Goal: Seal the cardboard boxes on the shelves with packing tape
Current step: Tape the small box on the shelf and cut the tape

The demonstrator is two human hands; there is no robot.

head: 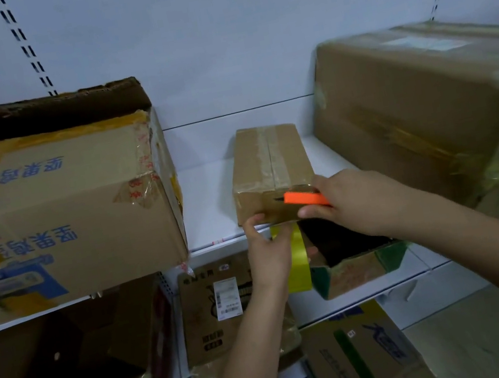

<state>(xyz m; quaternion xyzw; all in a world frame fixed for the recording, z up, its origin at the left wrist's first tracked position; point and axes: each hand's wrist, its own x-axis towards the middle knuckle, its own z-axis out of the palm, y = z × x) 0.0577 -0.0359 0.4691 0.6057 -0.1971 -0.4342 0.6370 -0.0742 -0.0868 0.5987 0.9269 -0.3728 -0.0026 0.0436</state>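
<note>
On the upper shelf (206,196), at 12 o'clock from the hands: small box (270,165), long seam already taped, near end hanging at the shelf's front lip. Left hand (267,252) wrapped around a yellow tape roll (297,260) just under that end, thumb pressed to the box's lower edge. Right hand (339,196) clamped on an orange cutter (305,199), tip laid against the box's near face, at 3 o'clock of the strip. Step in hand, by the look of it: severing the tape at the end of a run. Blade itself too small to make out. Next move probably calls for holding the strip taut, slicing across close to the cardboard, then smoothing the loose tail flat. At 9 o'clock a big box (55,209) with its top open, likely awaiting sealing; at 3 o'clock a wrapped box (421,112).
</note>
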